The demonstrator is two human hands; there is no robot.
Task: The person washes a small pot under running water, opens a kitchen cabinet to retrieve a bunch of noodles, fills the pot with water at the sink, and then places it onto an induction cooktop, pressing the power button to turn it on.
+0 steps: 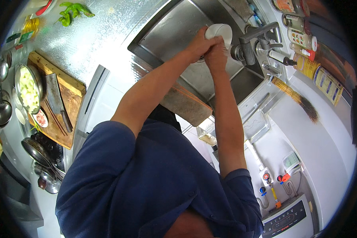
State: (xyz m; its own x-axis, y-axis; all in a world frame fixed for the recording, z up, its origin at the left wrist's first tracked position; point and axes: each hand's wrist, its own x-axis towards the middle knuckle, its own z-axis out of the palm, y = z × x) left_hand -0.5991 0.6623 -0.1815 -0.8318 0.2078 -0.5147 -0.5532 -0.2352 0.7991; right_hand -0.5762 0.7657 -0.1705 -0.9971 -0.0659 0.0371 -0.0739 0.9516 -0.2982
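A white bowl [219,31] is held tilted over the stainless steel sink [172,32]. My left hand [201,44] grips it at the near side. Close against the left hand and just below the bowl is my right hand [216,56], blurred; its fingers are partly hidden, so I cannot tell what it holds. The head of the grey faucet [247,50] is right beside both hands, and what looks like a thin stream of water reaches towards them. Part of the drain [201,59] shows under my wrists.
A brown cloth [187,105] hangs over the sink's front edge. Jars [296,23] and a straw brush [296,98] are at right. At left, a cleaver [56,93] and chopsticks [55,116] lie on a wooden board [73,104], near a bowl of diced vegetable [29,89]. Green peppers [74,12] lie on the counter.
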